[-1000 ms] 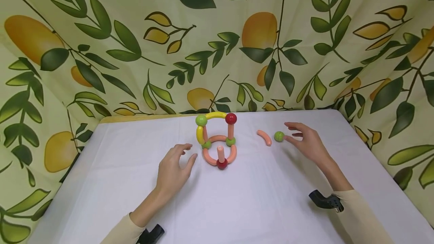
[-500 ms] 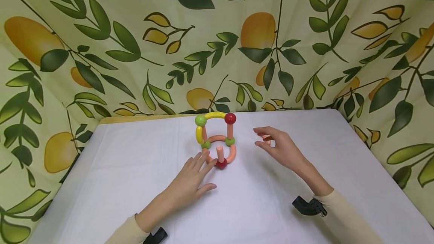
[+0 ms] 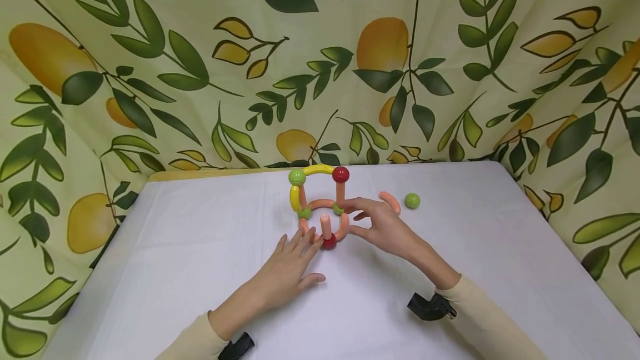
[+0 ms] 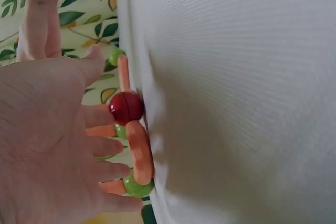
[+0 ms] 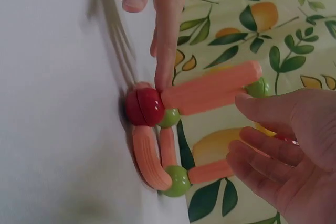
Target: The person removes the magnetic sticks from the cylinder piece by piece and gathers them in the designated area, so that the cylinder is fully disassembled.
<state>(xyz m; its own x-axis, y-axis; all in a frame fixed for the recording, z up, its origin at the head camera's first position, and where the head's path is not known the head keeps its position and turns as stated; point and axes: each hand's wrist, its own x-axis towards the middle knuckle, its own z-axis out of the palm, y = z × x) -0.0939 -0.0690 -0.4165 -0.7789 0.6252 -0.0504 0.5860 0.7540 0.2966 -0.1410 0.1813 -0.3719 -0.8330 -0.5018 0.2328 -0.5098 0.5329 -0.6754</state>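
A toy frame of magnetic balls and rods stands on the table. Its ring of curved pink rods point(image 5: 149, 158) has a red ball point(image 3: 328, 242) at the front, bearing an upright pink rod point(image 3: 325, 226). Behind, a green ball point(image 3: 297, 176) and a red ball point(image 3: 340, 174) top two posts, joined by a yellow curved rod point(image 3: 318, 169). My left hand point(image 3: 287, 274) reaches in with straight fingers, tips at the ring beside the front red ball. My right hand point(image 3: 385, 229) is at the ring's right side, fingers spread and loosely bent, fingertips near the right green ball point(image 5: 177, 181).
A loose curved pink rod point(image 3: 391, 203) and a loose green ball point(image 3: 412, 200) lie right of the frame, behind my right hand. A white cloth point(image 3: 165, 271) covers the table. A leaf-patterned curtain point(image 3: 200, 99) hangs along its back and sides.
My right hand has moved left from beside the loose green ball to the frame. The left hand has come forward and flattened, its fingertips now at the ring. The loose pieces stayed in place.
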